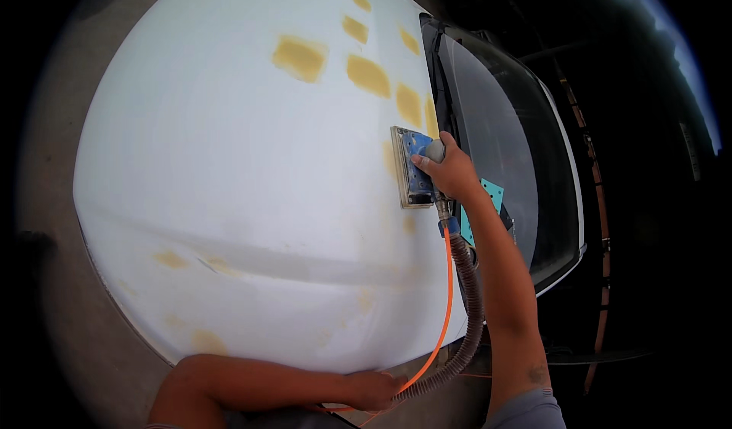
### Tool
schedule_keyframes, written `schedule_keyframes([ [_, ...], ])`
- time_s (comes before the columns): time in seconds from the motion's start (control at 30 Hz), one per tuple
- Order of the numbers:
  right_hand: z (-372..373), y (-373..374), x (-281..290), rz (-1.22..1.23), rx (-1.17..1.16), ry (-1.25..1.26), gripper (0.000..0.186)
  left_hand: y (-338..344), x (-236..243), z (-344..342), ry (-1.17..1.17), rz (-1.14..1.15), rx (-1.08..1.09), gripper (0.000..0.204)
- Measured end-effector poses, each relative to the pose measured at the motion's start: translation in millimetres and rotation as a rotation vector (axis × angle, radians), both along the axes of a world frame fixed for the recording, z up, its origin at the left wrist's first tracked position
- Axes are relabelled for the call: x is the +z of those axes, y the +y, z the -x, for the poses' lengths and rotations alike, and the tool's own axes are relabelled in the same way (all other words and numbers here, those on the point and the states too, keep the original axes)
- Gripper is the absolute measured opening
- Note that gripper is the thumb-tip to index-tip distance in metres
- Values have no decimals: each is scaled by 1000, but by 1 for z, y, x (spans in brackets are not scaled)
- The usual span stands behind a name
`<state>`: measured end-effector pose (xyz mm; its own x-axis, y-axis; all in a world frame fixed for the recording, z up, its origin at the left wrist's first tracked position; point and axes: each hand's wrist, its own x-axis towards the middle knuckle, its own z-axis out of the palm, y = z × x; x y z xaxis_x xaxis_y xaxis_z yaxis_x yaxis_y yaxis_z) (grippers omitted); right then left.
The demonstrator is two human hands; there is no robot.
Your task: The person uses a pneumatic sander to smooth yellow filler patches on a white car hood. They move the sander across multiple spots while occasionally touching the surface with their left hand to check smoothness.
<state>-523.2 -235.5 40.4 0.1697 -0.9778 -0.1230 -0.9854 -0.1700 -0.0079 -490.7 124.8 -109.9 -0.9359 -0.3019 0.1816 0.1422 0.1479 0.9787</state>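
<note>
Your right hand is closing around the top of a blue rectangular sander, pressing its flat pad against the white car hood at the hood's far right side, just beside the windshield. From the near end of the sander, a grey ribbed hose and a thin orange air line are running back toward you along the right edge of the hood, side by side. Your left hand is resting on the near edge of the hood, fingers curling loosely over the rim close to where the hose and orange line are passing; whether it is gripping either of them cannot be told. Yellowish filler patches are showing across the far part of the hood, several just beyond the sander, with fainter ones lying near the left front corner. A teal sheet is lying at the base of the windshield, partly hidden behind your right forearm. Grey concrete floor is spreading out to the left of the car.
</note>
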Motion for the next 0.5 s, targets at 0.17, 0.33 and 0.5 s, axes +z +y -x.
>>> schedule_keyframes([
  [0.17, -17, 22, 0, -30, 76, 48, 94, 14, -17, 14, -10, -53, -86, 44],
  [0.33, -1, -8, 8, -43, -47, -44, 94, 3, -13, 16, -16, 12, -8, 63],
  [0.5, -24, 21, -4, -15, 121, 37, 91, 30, -29, 27, 98, 256, 149, 95],
])
